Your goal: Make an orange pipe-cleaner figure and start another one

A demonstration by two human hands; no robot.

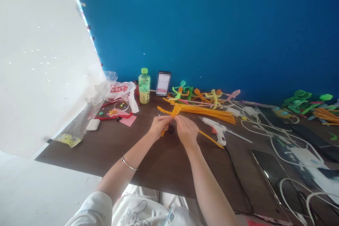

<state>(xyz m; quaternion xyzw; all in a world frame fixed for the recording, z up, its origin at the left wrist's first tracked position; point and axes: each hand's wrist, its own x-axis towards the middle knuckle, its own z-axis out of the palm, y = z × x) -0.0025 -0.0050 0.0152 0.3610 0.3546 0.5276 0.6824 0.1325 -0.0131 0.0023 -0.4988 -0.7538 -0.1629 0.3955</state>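
Both hands meet over the dark brown table (148,155), around an orange pipe-cleaner figure (175,110) with a coiled body and arms sticking out to the left and upper left. My left hand (159,126) pinches its lower part, fingers closed. Pressed against the same piece from the right is my right hand (186,130), its fingers together. An orange stem runs out to the right from under my right hand. Beyond the hands lies a bundle of straight orange pipe cleaners (209,113).
A white glue gun (218,130) lies right of the hands, its black cable trailing forward. Behind stand a green-capped bottle (144,86) and a phone (163,83). Colourful pipe-cleaner figures (214,97), white cables and a tablet (275,173) are at the right; plastic bags (122,90) at the left.
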